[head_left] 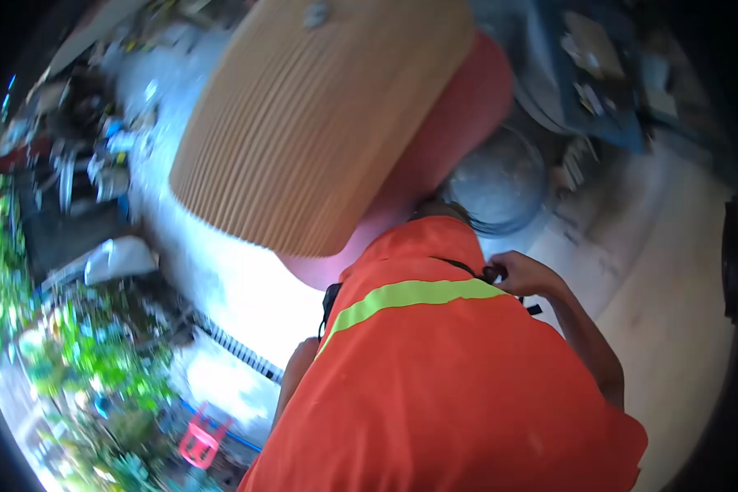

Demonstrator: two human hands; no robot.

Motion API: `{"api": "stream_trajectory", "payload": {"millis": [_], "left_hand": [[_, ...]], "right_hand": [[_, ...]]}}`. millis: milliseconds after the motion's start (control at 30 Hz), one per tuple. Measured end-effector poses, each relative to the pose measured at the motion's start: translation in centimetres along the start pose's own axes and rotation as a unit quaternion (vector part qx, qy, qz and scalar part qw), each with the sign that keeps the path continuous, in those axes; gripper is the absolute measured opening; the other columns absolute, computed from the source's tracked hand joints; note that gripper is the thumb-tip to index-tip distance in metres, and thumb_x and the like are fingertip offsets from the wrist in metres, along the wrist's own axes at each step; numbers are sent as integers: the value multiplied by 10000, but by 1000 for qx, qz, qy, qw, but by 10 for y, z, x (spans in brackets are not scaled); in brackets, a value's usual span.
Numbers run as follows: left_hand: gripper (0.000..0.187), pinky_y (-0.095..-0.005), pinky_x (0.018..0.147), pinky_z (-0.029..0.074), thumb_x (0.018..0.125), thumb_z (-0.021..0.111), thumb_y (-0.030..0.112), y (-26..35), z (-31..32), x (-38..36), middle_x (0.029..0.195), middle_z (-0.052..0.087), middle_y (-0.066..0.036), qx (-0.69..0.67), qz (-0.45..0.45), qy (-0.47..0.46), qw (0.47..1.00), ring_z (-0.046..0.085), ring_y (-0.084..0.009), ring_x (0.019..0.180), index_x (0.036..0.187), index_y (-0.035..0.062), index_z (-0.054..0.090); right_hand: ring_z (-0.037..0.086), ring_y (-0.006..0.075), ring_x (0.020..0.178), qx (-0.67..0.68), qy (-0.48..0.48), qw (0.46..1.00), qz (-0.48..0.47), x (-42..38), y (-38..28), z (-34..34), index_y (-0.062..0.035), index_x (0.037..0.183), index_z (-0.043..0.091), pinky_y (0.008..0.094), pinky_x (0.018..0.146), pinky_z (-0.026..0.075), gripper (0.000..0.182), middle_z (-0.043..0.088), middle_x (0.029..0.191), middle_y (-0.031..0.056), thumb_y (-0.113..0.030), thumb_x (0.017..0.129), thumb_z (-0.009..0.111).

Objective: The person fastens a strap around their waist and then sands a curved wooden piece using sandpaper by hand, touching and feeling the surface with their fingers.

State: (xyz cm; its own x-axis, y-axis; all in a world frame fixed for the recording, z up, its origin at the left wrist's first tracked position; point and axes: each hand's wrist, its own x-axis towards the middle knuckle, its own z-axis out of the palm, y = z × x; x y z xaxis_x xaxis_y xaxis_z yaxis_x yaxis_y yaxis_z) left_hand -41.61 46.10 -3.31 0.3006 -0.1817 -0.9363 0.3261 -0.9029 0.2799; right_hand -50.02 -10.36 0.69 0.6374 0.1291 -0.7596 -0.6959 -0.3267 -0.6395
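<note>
In the head view, you have one of your two hands in sight: your right hand (526, 275), at the right side of your one orange vest (443, 369). Its fingers are bent in, nearly closed, on one small dark piece (492, 272) at the vest's edge, level with the single lime band (410, 295). Your left hand is hidden behind the vest, so you cannot tell how far open it is or what it holds; only a bit of your left arm (301, 361) shows.

Ahead of you stands one large ribbed tan panel (303, 131) with one grey knob (316, 14) near the top of the view. One red-pink surface (451, 115) shows along its right and lower edges. You have one round grey vessel (500, 176) just right of that, and one pink plastic chair (203, 439) low on the left, near green plants (115, 344).

For moving, bright floor (221, 283) opens left of the panel's curved edge, bounded by one dark slotted strip (238, 348). To your right, a broad pale tan surface (676, 344) runs past your elbow.
</note>
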Motion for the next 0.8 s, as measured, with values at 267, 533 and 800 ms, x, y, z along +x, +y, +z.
{"api": "stream_trajectory", "payload": {"millis": [267, 533, 800], "left_hand": [[317, -348, 836, 537, 957, 717, 300, -2, 32, -34, 967, 753, -88, -108, -11, -40, 993, 683, -181, 902, 1103, 19, 739], [334, -358, 850, 542, 946, 735, 309, 54, -6, -50, 977, 758, -104, -86, 11, -182, 979, 695, -196, 917, 1117, 22, 740], [449, -404, 818, 579, 869, 832, 344, 165, -106, -29, 1019, 749, -111, 224, 215, 157, 938, 712, -208, 896, 1208, 67, 732]], "right_hand": [[570, 136, 746, 64, 21, 997, 39, 13, -33, -19, 19, 967, 727, 316, 720, 466, 298, 669, 820, 34, -158, 750, 830], [616, 127, 817, -26, 13, 999, -26, 24, -99, -49, -8, 1053, 732, 309, 757, 497, 350, 681, 879, 34, -161, 756, 837], [653, 133, 859, 67, 41, 994, -71, 28, -106, -34, 43, 1138, 677, 289, 810, 517, 473, 710, 948, 70, -128, 737, 861]]}}
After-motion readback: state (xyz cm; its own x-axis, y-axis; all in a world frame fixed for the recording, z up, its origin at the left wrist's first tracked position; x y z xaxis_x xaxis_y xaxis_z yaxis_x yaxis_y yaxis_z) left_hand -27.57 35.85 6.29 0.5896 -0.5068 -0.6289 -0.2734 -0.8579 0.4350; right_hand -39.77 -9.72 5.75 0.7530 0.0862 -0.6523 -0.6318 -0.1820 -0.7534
